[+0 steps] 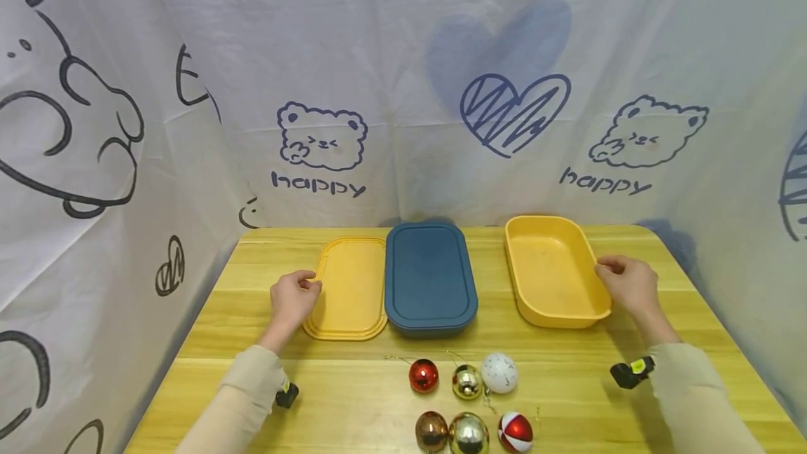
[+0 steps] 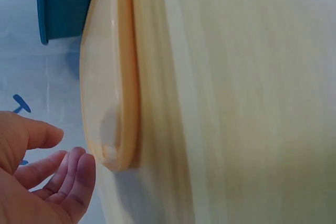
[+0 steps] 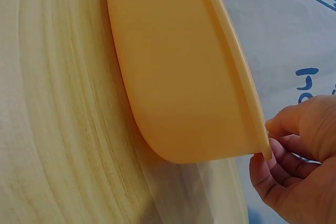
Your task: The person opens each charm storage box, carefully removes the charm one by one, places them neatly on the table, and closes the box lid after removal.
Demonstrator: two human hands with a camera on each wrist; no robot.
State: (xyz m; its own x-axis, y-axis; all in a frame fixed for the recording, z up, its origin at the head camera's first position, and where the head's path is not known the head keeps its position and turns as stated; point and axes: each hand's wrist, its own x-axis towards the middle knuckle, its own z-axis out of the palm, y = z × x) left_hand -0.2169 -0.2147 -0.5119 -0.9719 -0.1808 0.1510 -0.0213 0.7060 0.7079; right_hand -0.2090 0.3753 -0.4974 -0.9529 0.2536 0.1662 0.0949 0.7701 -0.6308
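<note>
My right hand (image 1: 629,284) pinches the right rim of the yellow box (image 3: 184,77), which stands uncovered on the wooden table with its thumb side at the rim. At the left side of the flat yellow lid (image 1: 349,289), my left hand (image 1: 294,298) hovers with its thumb and loosely bent fingers apart. The left wrist view shows nothing between those fingers, the fingertips being right by the edge of the lid. Between lid and box stands a blue box with its blue lid (image 1: 431,275) on top; the yellow lid lies against its left side.
In front lie several ball ornaments: a red one (image 1: 424,375), a gold one (image 1: 467,382), a white one (image 1: 499,373), a brown one (image 1: 431,431), a larger gold one (image 1: 469,433) and a red-and-white one (image 1: 515,431). A printed curtain (image 1: 403,181) hangs behind the wooden table (image 1: 353,398).
</note>
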